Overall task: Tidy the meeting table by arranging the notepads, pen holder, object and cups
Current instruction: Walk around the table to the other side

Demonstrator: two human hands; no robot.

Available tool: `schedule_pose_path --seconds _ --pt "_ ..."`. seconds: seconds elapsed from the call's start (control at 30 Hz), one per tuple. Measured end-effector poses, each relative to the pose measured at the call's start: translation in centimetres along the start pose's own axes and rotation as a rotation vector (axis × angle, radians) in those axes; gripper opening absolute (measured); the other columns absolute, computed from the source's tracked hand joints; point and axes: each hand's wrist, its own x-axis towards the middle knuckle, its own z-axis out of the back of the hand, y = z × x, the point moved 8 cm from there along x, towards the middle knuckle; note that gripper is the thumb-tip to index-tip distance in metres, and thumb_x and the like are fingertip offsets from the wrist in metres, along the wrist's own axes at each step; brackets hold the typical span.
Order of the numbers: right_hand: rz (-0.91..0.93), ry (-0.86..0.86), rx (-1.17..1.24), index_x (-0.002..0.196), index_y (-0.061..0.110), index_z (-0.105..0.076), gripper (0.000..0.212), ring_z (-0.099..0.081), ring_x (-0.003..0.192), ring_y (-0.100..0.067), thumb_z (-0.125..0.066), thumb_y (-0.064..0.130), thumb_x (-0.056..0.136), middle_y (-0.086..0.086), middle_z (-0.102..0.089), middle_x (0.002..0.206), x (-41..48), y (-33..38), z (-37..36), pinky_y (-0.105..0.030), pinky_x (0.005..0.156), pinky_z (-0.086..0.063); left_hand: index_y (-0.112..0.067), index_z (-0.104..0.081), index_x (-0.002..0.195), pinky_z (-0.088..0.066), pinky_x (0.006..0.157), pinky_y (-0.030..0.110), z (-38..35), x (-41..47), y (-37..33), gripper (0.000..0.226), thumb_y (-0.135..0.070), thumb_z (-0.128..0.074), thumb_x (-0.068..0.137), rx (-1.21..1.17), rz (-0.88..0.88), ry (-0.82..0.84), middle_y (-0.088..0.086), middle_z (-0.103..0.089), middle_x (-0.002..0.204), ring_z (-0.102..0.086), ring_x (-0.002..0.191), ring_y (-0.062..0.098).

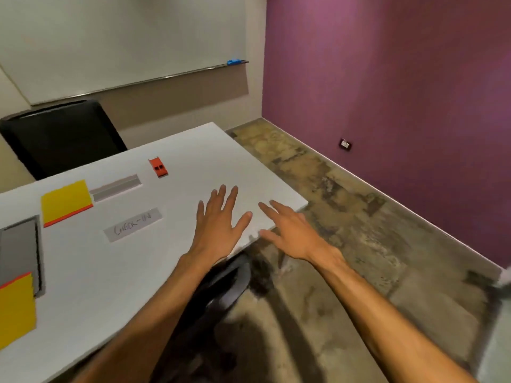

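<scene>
Both of my hands hover flat and empty over the right end of the white meeting table (193, 150). My left hand (218, 222) has its fingers spread above the tabletop. My right hand (287, 230) reaches over the table's right edge, fingers apart. A yellow notepad with an orange edge (66, 203) lies at the left, and a second yellow notepad (15, 310) sits at the left frame edge. A small orange toy car (158, 167) rests beyond my left hand. No cups or pen holder are in view.
A grey label reading "CHECK-IN" (133, 224) and a grey strip (116, 187) are set on the table. A grey panel (19, 250) lies at the left. A black chair (63, 136) stands behind the table, another chair (226, 283) below my arms. Purple wall (387, 78) on the right.
</scene>
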Motion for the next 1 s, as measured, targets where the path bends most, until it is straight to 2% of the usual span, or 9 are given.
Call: schedule_pose_path --seconds 0.2,0.37,0.47,0.6,0.7,0.77,0.87,1.0 --pt "-0.173 -0.090 -0.042 0.159 0.027 -0.010 0.072 -0.016 0.152 -0.025 -0.044 0.052 0.100 -0.009 -0.015 0.165 -6.8 -10.6 4.6 -0.045 0.120 -0.023 -0.036 0.003 0.156 0.001 0.122 0.052 -5.2 2.0 -10.1 0.078 -0.072 -0.014 0.089 0.066 -0.190 0.089 -0.001 0.007 0.166 0.007 0.153 0.021" --pt "-0.324 -0.136 0.002 0.159 0.029 -0.013 0.071 -0.012 0.153 -0.025 -0.046 0.050 0.100 -0.009 -0.013 0.166 -9.6 -18.2 6.7 -0.046 0.120 -0.020 -0.036 0.004 0.156 0.003 0.122 0.051 -9.2 5.0 -16.1 0.081 -0.075 -0.009 0.086 0.056 -0.314 0.156 -0.002 0.008 0.166 0.009 0.152 0.020" --pt "-0.384 -0.151 0.017 0.159 0.029 -0.013 0.071 -0.011 0.153 -0.025 -0.045 0.052 0.100 -0.009 -0.011 0.166 -9.8 -22.4 7.4 -0.047 0.119 -0.020 -0.037 0.000 0.156 0.003 0.122 0.052 -11.7 7.7 -19.0 0.080 -0.075 -0.014 0.088 0.028 -0.353 0.184 -0.002 0.007 0.166 0.009 0.152 0.019" --pt "-0.452 -0.159 0.060 0.158 0.034 -0.012 0.071 -0.009 0.153 -0.024 -0.045 0.055 0.098 -0.005 -0.009 0.167 -7.9 -28.8 7.9 -0.049 0.120 -0.015 -0.036 -0.008 0.156 0.000 0.122 0.054 -15.5 12.9 -22.2 0.079 -0.073 -0.023 0.089 -0.016 -0.373 0.215 -0.002 0.001 0.166 0.005 0.153 0.019" --pt "-0.468 -0.149 0.076 0.158 0.035 -0.013 0.069 -0.011 0.153 -0.024 -0.045 0.054 0.099 -0.003 -0.009 0.167 -5.1 -33.7 8.3 -0.051 0.119 -0.016 -0.025 -0.025 0.155 -0.014 0.119 0.060 -17.6 17.4 -24.5 0.077 -0.067 -0.035 0.090 0.005 -0.446 0.119 0.008 -0.019 0.163 -0.015 0.151 0.030" --pt "-0.476 -0.146 0.072 0.157 0.033 -0.016 0.068 -0.014 0.153 -0.024 -0.045 0.053 0.099 -0.003 -0.011 0.167 -2.6 -37.0 9.0 -0.053 0.118 -0.019 -0.027 -0.022 0.155 -0.012 0.120 0.057 -19.7 21.0 -25.1 0.073 -0.063 -0.038 0.094 0.011 -0.421 0.122 0.007 -0.017 0.164 -0.012 0.152 0.028" --pt "-0.466 -0.112 0.045 0.158 0.028 -0.018 0.069 -0.016 0.152 -0.025 -0.043 0.054 0.099 -0.006 -0.015 0.166 1.5 -41.4 10.3 -0.051 0.119 -0.023 -0.032 -0.015 0.156 -0.003 0.122 0.052 -22.5 26.7 -25.9 0.075 -0.068 -0.029 0.093 -0.055 -0.335 0.174 0.002 -0.009 0.166 -0.005 0.153 0.024" --pt "-0.445 -0.046 0.028 0.158 0.026 -0.019 0.068 -0.014 0.152 -0.026 -0.044 0.052 0.100 -0.008 -0.015 0.166 6.5 -46.4 12.0 -0.047 0.120 -0.018 -0.032 -0.015 0.156 -0.004 0.122 0.055 -24.5 33.3 -27.4 0.078 -0.072 -0.023 0.090 -0.107 -0.292 0.185 0.003 -0.009 0.166 -0.003 0.153 0.023"
